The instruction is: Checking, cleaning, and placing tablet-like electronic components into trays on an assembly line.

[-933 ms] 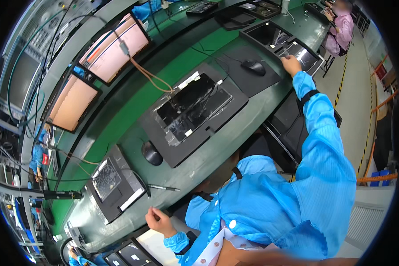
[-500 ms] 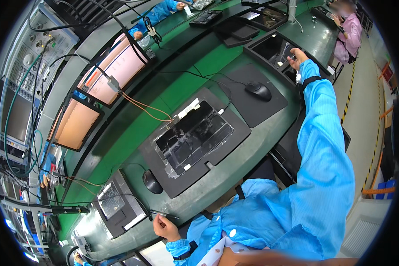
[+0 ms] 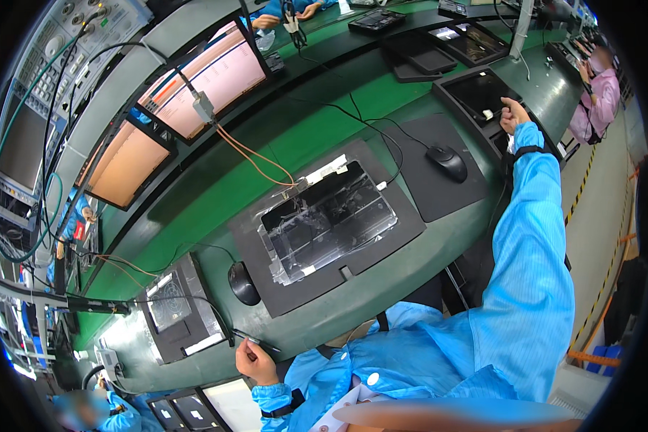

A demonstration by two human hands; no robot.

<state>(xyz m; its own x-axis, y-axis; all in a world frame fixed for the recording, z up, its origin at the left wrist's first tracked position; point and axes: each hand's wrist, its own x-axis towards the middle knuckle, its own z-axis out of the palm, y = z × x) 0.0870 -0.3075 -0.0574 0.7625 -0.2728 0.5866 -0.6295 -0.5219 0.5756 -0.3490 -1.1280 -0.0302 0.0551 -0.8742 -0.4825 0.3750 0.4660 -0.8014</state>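
My right hand [image 3: 513,115], arm stretched out, is over the black tray [image 3: 448,88] at the upper right. Its fingers are curled together beside a dark glossy panel [image 3: 475,93]; what they hold, if anything, is too small to make out. A small white piece [image 3: 488,114] shows near the fingertips. Close to the table's front edge, my left hand [image 3: 258,362] is closed, thumb and finger pinched at a thin dark pen-like tool [image 3: 266,345]. Between the hands, a black tablet-like screen [image 3: 331,219] with clear film and tape around it lies on a dark board [image 3: 403,234].
A black mouse [image 3: 448,163] rests on a dark mat; another mouse [image 3: 244,283] is left of the board. A smaller dark fixture [image 3: 187,327] lies at the left. Monitors [image 3: 203,79], cables [image 3: 255,157] and instruments line the back. A person in pink [image 3: 596,108] is at the far right.
The whole view has shifted and turned slightly. My right hand stays over the tray, and shiny film seen near its fingers no longer shows there. My left hand remains pinched by the tool.
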